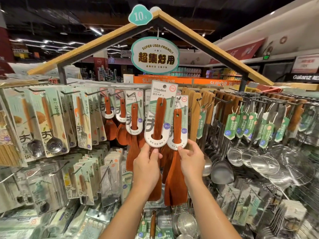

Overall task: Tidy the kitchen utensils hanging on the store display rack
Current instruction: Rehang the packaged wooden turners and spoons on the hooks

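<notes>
Rehanging step: the left hand point(146, 167) grips a carded wooden turner point(159, 118) just below its card, holding it raised in front of the rack point(224, 100) with the card's hang hole above the hooks point(222, 100) and on none of them. The right hand point(191, 159) pinches the lower edge of a second turner point(177, 125) just beside it; whether that one hangs on a hook cannot be told. The next move probably calls for aligning the raised card's hole with a free hook among the other turners and sliding it on squarely.
</notes>
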